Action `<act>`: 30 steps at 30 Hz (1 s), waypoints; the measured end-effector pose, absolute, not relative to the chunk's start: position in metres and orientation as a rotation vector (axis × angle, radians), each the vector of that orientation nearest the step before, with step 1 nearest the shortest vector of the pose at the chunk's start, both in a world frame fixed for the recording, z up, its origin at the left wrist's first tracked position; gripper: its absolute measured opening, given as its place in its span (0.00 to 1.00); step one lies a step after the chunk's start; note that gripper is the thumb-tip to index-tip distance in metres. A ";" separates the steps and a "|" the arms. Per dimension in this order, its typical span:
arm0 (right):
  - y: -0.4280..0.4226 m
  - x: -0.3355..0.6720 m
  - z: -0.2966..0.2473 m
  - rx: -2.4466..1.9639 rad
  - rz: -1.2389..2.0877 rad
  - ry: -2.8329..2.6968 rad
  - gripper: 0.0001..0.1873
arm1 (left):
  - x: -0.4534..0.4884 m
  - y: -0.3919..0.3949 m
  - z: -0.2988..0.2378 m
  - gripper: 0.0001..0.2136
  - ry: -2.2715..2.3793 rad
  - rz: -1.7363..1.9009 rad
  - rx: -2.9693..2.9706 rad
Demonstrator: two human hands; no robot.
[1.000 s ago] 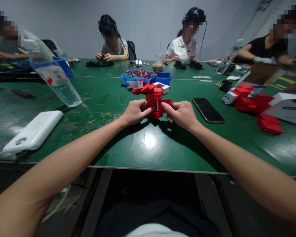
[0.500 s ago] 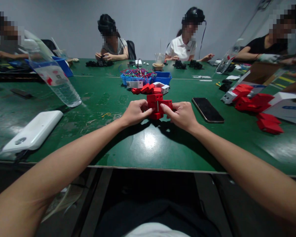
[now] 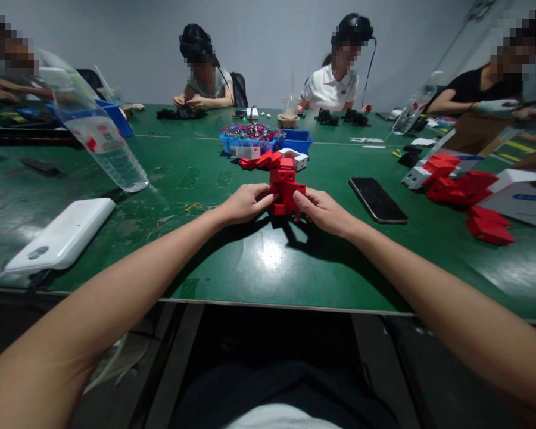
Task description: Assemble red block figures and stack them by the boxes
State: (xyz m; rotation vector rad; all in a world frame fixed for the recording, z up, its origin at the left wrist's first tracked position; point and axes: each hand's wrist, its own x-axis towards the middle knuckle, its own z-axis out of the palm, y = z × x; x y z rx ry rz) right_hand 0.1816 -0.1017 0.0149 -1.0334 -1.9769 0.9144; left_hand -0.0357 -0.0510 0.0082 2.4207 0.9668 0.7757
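Both my hands hold a red block assembly (image 3: 284, 189) made of small red cubes, just above the green table (image 3: 268, 268). My left hand (image 3: 245, 204) grips its left side with fingers curled. My right hand (image 3: 322, 210) pinches its right side with thumb and fingers. Behind the assembly lie more loose red and white blocks (image 3: 274, 159).
A black phone (image 3: 377, 199) lies right of my hands; a white device (image 3: 62, 233) and a water bottle (image 3: 100, 140) on the left. Blue bins (image 3: 297, 141) with coloured parts sit behind. Red pieces (image 3: 467, 190) and a white box (image 3: 524, 193) at right. Several people sit around the table.
My hands have pressed closer together on the red assembly and its right part has folded in, so it looks narrower. The view shifted slightly.
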 end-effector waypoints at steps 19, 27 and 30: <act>-0.095 0.187 0.011 -1.015 0.906 -2.032 0.25 | -0.037 -0.048 0.008 0.18 0.956 0.656 2.427; -0.101 0.181 0.016 -0.970 1.138 -1.863 0.26 | -0.038 -0.049 0.011 0.18 0.953 0.624 2.447; -0.100 0.182 0.018 -0.953 1.212 -1.851 0.26 | -0.037 -0.050 0.012 0.19 0.971 0.597 2.449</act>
